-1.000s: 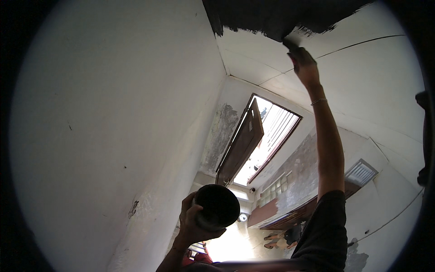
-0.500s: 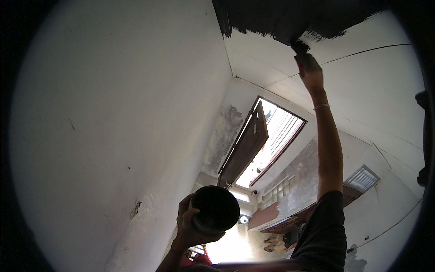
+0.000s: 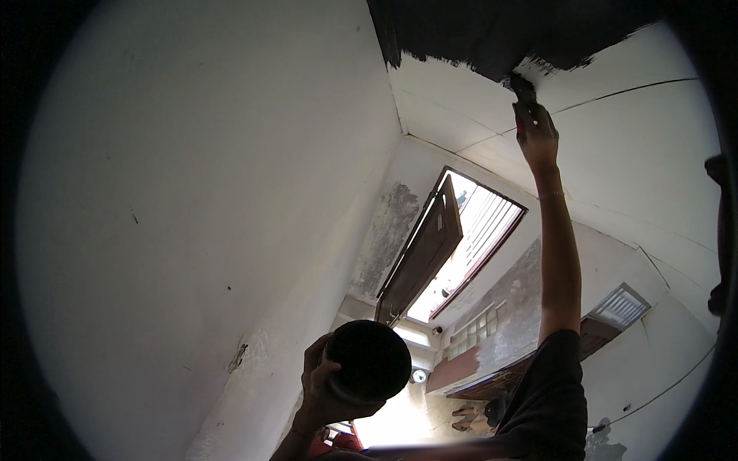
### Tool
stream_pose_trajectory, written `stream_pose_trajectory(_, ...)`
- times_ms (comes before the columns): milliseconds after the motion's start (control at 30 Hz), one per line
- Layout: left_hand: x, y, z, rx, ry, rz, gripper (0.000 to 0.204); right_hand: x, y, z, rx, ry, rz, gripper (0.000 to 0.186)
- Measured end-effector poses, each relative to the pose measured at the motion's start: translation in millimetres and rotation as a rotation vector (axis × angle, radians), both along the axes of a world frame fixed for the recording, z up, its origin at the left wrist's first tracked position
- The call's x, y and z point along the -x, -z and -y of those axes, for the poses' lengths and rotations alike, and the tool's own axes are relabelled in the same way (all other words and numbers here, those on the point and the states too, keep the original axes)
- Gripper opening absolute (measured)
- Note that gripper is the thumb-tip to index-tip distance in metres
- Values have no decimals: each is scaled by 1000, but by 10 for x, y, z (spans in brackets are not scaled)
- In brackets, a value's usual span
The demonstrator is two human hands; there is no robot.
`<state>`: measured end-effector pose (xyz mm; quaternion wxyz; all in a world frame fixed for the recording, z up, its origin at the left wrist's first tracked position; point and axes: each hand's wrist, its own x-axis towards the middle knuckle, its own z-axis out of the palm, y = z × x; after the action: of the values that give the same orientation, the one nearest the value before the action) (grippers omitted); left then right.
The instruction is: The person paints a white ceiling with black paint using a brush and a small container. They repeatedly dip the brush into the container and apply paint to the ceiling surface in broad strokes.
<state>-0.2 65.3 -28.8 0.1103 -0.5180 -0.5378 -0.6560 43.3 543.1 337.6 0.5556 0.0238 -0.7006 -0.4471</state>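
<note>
My right hand [image 3: 538, 138] is raised at the upper right, closed on a paintbrush [image 3: 524, 91] with dark bristles. The brush is at the ragged lower edge of a black painted patch [image 3: 507, 31] on the white ceiling [image 3: 615, 146]. At the lower centre my left hand [image 3: 327, 388] grips a round dark pot [image 3: 367, 357] from the side, fingers wrapped round it; its dark inside hides what it holds.
A pale wall [image 3: 192, 192] fills the left. A wooden door [image 3: 423, 246] stands open in a bright doorway. Small glazed panes [image 3: 473, 330] and a slatted vent [image 3: 619, 303] are at the right. Below, a person's bare legs [image 3: 469, 419] show beyond my arm.
The whole view has shifted slightly right and down. The brush has moved a little along the paint edge, and a dark smear shows where it touches.
</note>
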Motion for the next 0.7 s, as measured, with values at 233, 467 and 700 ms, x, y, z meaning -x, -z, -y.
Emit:
stream_pose_trajectory(233, -10, -29, -10, -4, 24, -3, 110, 130, -2, -22, 92, 88, 200, 38)
stream_pose_trajectory(467, 11, -12, 29, -2, 27, 6, 109, -163, 0, 125, -27, -29, -38, 42)
stream_pose_trajectory(700, -19, -28, -8, -19, 59, 15, 109, 14, -215, 63, 63, 117, 187, 39)
